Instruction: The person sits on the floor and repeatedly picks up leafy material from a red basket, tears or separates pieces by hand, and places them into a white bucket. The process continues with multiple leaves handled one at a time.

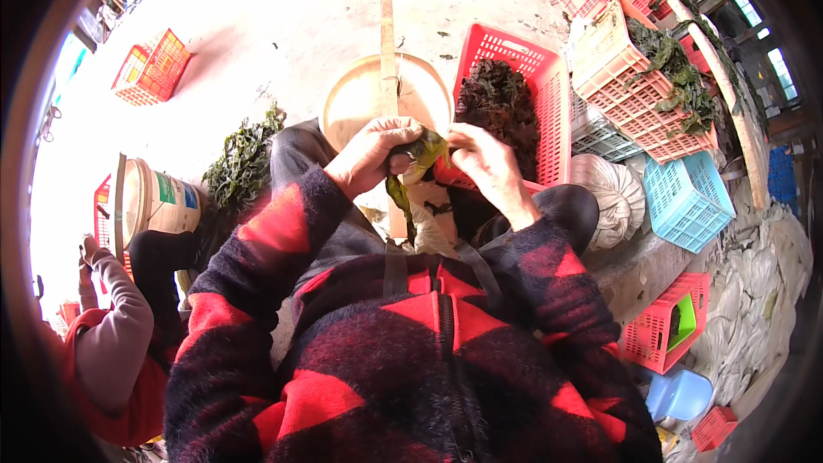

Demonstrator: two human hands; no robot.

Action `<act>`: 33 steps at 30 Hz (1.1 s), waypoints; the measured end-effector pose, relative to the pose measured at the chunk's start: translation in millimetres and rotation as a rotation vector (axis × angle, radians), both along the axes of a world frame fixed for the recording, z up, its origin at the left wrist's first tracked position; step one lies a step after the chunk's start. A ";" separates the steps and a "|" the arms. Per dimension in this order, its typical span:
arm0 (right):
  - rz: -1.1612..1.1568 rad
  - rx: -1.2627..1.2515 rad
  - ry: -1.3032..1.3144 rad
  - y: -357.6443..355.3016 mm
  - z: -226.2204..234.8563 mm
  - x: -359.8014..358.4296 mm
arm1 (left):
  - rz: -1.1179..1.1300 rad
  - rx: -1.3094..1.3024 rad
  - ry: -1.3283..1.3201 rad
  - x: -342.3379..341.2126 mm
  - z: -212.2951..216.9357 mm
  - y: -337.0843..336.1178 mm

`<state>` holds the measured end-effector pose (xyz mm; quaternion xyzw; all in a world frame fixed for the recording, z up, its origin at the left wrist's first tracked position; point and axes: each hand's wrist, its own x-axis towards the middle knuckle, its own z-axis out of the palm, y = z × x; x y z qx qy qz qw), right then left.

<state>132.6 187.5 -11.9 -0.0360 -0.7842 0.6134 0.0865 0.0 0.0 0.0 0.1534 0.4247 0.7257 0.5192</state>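
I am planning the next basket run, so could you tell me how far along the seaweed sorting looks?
Done: the red basket ahead already holds a dark heap of seaweed. In hand: the left hand and right hand both grip one greenish seaweed strip. Left: a leafy pile lies on the ground by the bucket.

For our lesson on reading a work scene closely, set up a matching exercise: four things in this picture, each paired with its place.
1 green leaf strip
2 red crate of dark leaves
3 light blue basket
4 white bucket

a lying tipped at the person's left
b far right
c between both hands
d just beyond the right hand

Pairs: 1-c, 2-d, 3-b, 4-a
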 end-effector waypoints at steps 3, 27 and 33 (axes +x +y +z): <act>0.007 0.089 0.151 -21.5 -10.5 -8.0 | -0.046 0.045 0.049 4.9 8.9 4.6; -0.238 -0.051 -0.095 78.7 21.7 38.4 | -0.123 -0.270 0.975 -51.2 -13.4 -41.1; -0.338 -0.360 -0.146 74.8 -25.2 7.1 | 0.177 -0.365 1.236 -63.3 -45.0 -38.1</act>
